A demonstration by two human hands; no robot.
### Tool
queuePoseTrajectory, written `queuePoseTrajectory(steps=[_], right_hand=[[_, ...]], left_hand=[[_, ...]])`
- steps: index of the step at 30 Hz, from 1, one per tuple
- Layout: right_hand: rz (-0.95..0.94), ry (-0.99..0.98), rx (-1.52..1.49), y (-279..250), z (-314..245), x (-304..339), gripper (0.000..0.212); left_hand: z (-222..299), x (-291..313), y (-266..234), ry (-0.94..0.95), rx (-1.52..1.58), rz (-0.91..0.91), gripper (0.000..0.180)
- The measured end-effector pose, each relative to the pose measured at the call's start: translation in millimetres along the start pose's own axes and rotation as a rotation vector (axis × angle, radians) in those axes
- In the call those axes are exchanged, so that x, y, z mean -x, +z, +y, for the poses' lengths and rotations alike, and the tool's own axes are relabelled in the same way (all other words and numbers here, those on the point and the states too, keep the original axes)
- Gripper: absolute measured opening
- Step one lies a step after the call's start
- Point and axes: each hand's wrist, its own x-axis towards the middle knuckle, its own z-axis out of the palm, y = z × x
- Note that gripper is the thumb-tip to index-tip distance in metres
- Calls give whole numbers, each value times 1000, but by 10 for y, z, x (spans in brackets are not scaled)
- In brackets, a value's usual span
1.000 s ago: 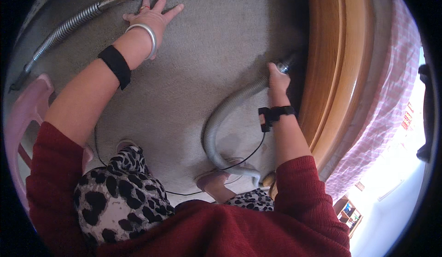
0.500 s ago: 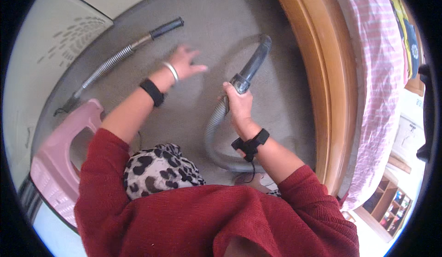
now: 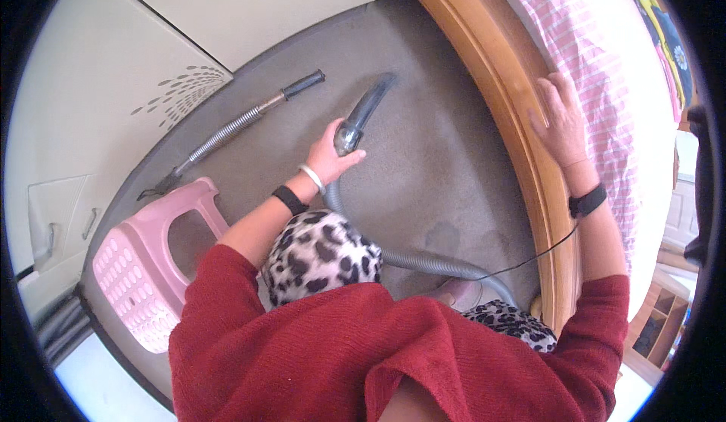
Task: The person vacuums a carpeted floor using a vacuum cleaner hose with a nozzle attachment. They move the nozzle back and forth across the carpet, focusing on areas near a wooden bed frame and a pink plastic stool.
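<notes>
My left hand (image 3: 331, 157) is wrapped round the joint of a grey vacuum cleaner hose handle (image 3: 368, 106), whose dark curved end points away from me over the grey floor. From that grip the ribbed hose (image 3: 423, 262) runs back past my knee toward the right. My right hand (image 3: 561, 123) has let its fingers spread against the wooden bed frame (image 3: 514, 146), beside the pink striped bedding (image 3: 582, 36), and holds nothing. A dark band with a thin black cable sits on the right wrist.
A second tube, ribbed metal with a black grip (image 3: 242, 123), lies on the floor along the white cabinet (image 3: 151, 51). A pink plastic stool (image 3: 144, 271) is on its side at the left. One shoe (image 3: 457, 293) shows near the hose.
The hose handle has passed from my right hand to my left. My right hand has moved right onto the bed frame. The view has shifted somewhat.
</notes>
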Motion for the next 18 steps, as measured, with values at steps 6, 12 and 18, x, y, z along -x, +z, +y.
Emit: queuePoseTrajectory(steps=[6,12,18], right_hand=[[-277,98,113,46,338,149,85],[-177,230,32,513,98,293,95],[-132,232,-78,475,244,102,94]], left_hand=[[-134,528,68,-76,39,94,83],[86,-657,198,-79,-31,218,78],[153,-1296,92,15,-101,339,73]])
